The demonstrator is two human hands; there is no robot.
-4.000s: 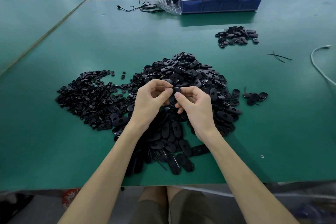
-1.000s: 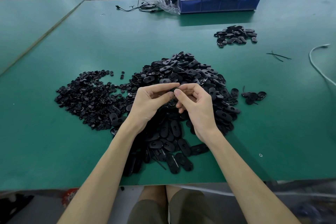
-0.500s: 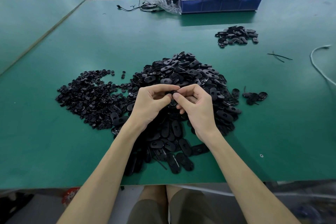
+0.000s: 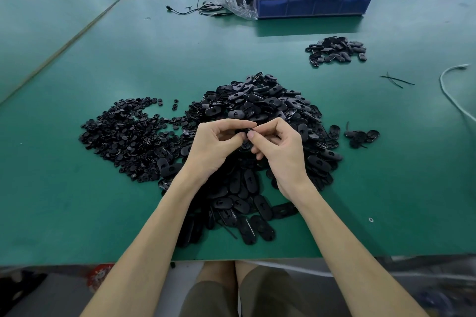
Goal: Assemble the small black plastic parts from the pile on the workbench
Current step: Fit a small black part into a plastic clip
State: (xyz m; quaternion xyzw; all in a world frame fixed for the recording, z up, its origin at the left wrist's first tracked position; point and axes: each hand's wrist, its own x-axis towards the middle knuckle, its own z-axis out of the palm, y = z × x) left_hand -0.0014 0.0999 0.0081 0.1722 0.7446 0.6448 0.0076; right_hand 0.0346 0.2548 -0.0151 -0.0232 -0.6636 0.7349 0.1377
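Both hands [image 4: 216, 148] [image 4: 279, 152] (curled inward) seemingly pinch one part [image 4: 244, 133].

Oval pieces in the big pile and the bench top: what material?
Oval pieces: likely moulded plastic, black, semi-gloss; highlights glint on smooth rounded faces. Bench top: seemingly a green rubber or vinyl mat, matte; even colour, only a dull sheen.

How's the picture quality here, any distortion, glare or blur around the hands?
Head view: wide-angle bowing bends the workbench edges; light is even, shadows soft; faint sheen on the central pile; left hand and right hand are sharp, but the black part they pinch blends into the pile behind.
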